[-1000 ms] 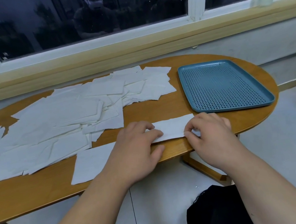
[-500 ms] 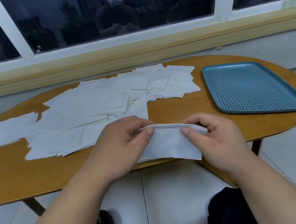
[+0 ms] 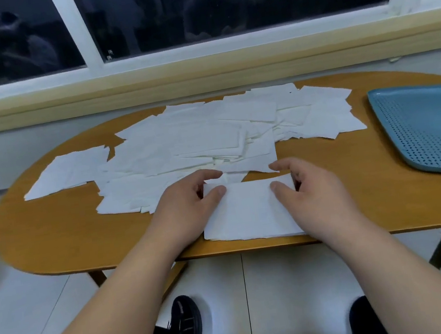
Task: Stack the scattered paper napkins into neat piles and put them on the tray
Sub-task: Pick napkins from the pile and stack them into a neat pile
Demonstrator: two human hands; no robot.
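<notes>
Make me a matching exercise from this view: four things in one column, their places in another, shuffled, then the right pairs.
Things:
1. blue perforated tray
2. small napkin stack
3. scattered napkins
4. black shoe

Places:
A. on the floor under the table
B. between both hands at the near edge
C. spread across the table's middle
D. at the table's right end

Pairs: 1-D, 2-B, 3-C, 4-A

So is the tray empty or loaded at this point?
Empty as far as it shows. The blue tray has only bare perforated surface in view; its right part is out of frame. The napkins lie on the table.
</notes>
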